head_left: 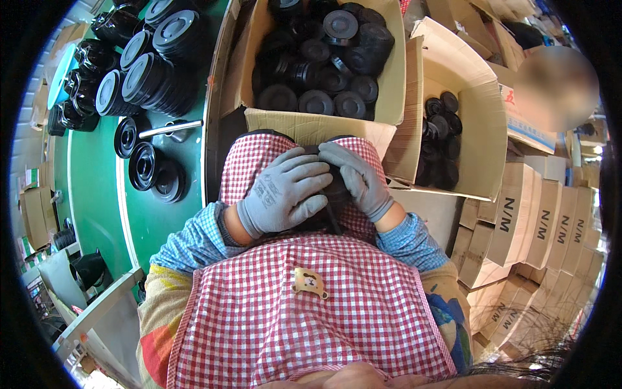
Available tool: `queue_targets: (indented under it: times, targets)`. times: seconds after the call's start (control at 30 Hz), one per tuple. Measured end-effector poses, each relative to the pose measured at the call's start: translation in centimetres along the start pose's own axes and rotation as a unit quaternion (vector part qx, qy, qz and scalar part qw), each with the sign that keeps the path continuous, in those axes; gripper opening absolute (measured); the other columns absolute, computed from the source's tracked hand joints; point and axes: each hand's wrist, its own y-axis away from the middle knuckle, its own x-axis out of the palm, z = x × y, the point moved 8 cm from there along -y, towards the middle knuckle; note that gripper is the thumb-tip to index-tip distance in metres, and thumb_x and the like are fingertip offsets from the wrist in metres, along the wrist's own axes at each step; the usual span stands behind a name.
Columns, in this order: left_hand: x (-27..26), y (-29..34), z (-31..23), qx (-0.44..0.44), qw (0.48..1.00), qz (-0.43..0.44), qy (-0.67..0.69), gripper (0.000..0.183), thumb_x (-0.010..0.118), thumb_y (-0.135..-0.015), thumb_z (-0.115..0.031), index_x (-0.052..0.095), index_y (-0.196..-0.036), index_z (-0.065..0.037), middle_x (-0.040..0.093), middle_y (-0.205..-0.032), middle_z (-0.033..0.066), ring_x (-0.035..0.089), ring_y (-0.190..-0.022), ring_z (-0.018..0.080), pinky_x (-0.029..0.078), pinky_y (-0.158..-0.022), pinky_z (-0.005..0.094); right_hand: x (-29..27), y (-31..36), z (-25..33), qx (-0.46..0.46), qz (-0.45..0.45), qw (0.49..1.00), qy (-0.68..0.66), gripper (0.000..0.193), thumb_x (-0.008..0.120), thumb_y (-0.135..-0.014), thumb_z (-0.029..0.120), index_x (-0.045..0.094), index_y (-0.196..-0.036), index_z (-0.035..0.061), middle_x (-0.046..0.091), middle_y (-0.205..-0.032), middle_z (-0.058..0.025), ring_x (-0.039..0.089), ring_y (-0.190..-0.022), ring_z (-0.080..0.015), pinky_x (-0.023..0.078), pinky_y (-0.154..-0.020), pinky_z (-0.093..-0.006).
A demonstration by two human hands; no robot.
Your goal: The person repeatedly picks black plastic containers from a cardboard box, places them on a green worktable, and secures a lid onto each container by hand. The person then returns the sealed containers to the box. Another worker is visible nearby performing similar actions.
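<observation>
My left hand (284, 189), in a grey glove, lies curved over a dark round part (335, 191) above my lap, fingers pointing right. My right hand (360, 180), also grey-gloved, grips the same part from the other side with bent fingers. Most of the part is hidden by the gloves, so its exact kind cannot be made out. Just beyond my knees stands an open cardboard box (324, 125) filled with black round lids (340, 26). To its right, a second cardboard box (479, 155) contains smaller black round pieces (446, 123).
On the left is a green table (97, 188) bearing stacks of black discs (152, 81), glossy black pots (83, 87) and a metal rod (172, 128). Cardboard cartons (512, 214) are piled at the right. Another person (556, 87) is at the upper right.
</observation>
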Motion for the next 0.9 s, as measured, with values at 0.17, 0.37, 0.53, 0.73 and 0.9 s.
queue_targets:
  times: [0.17, 0.37, 0.53, 0.73, 0.9]
  targets:
    - [1.0, 0.5, 2.6, 0.023, 0.996, -0.014, 0.091, 0.020, 0.062, -0.092, -0.018, 0.071, -0.099, -0.001, 0.072, -0.103, 0.0158, 0.068, -0.100, 0.0340, 0.049, -0.100, 0.0476, 0.0, -0.5, 0.3, -0.008, 0.004, 1.000, 0.025, 0.057, 0.031, -0.109, 0.040, 0.053, -0.141, -0.0016, 0.053, -0.146, -0.0180, 0.046, -0.140, -0.0295, 0.030, -0.119, -0.0399]
    - [-0.4, 0.2, 3.1, 0.003, 0.973, 0.007, 0.230, 0.024, 0.060, -0.095, -0.021, 0.071, -0.099, 0.000, 0.070, -0.110, 0.0183, 0.067, -0.103, 0.0334, 0.048, -0.100, 0.0466, -2.3, 0.2, 0.7, -0.051, -0.011, 0.996, -0.069, 0.065, 0.032, -0.109, 0.048, 0.043, -0.151, 0.0003, 0.044, -0.155, -0.0176, 0.035, -0.148, -0.0297, 0.023, -0.122, -0.0394]
    - [-1.3, 1.6, 5.4, -0.091, 0.965, -0.046, 0.242, 0.038, 0.048, -0.103, -0.026, 0.069, -0.114, 0.004, 0.062, -0.129, 0.0231, 0.059, -0.123, 0.0365, 0.042, -0.109, 0.0438, -2.6, 0.3, 0.0, -0.078, -0.055, 0.994, -0.049, 0.070, 0.033, -0.107, 0.053, 0.039, -0.153, 0.0010, 0.041, -0.156, -0.0188, 0.031, -0.150, -0.0300, 0.021, -0.123, -0.0390]
    - [0.5, 0.6, 4.4, -0.066, 0.977, 0.064, 0.194, 0.034, 0.048, -0.103, -0.020, 0.068, -0.116, 0.004, 0.063, -0.129, 0.0220, 0.059, -0.123, 0.0363, 0.045, -0.107, 0.0428, -3.4, -3.4, 1.4, -0.104, -0.015, 0.994, 0.027, 0.071, 0.031, -0.107, 0.053, 0.032, -0.156, 0.0006, 0.032, -0.161, -0.0205, 0.026, -0.152, -0.0319, 0.020, -0.123, -0.0391]
    - [4.0, 1.4, 9.1, -0.170, 0.906, 0.040, 0.385, 0.037, 0.050, -0.105, -0.024, 0.062, -0.130, 0.001, 0.062, -0.131, 0.0204, 0.060, -0.122, 0.0348, 0.047, -0.106, 0.0390, 0.8, -2.1, -0.4, -0.038, 0.074, 0.996, 0.042, 0.082, 0.035, -0.104, 0.059, 0.023, -0.158, -0.0015, 0.025, -0.161, -0.0280, 0.022, -0.152, -0.0383, 0.018, -0.124, -0.0423]
